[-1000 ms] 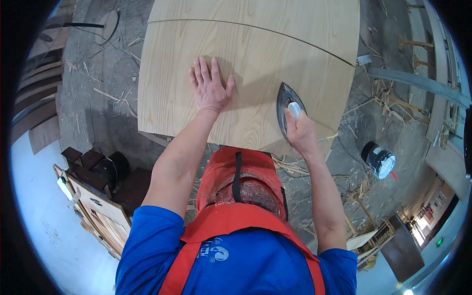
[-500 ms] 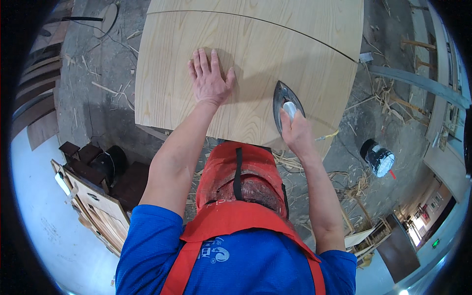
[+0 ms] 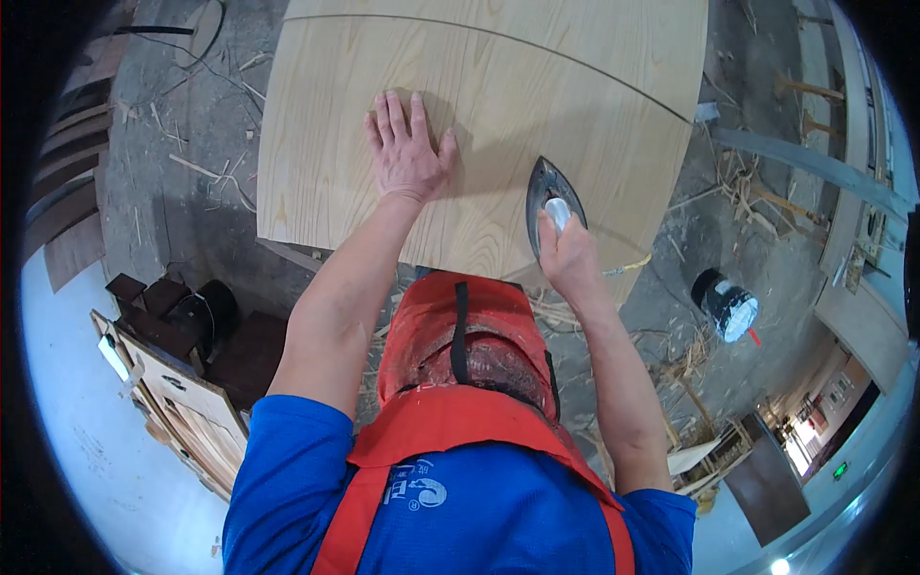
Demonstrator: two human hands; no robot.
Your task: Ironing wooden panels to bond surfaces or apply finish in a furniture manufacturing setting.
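Observation:
A wide wood-grained panel [image 3: 326, 192] lies in front of me, with a dark seam running across its far part. My left hand [image 3: 410, 158] rests flat on it, fingers spread, holding nothing. To its right, an iron [image 3: 541, 196] with a dark pointed soleplate stands flat on the panel near its right side, tip facing away from me. My right hand [image 3: 572, 254] is wrapped round the iron's pale handle [image 3: 558, 213]. A yellowish cord [image 3: 630, 265] shows beside my right wrist at the panel's near right edge.
Wood strips and shavings litter the grey floor [image 3: 661, 287]. A black bucket [image 3: 725, 305] with white contents stands to the right. Dark stools [image 3: 158, 297] and leaning panels [image 3: 172, 393] are at the left. A grey beam [image 3: 805, 168] reaches in from the right.
The iron and my right hand have shifted very slightly left, much as the whole view has. My left hand stays flat in its place on the panel.

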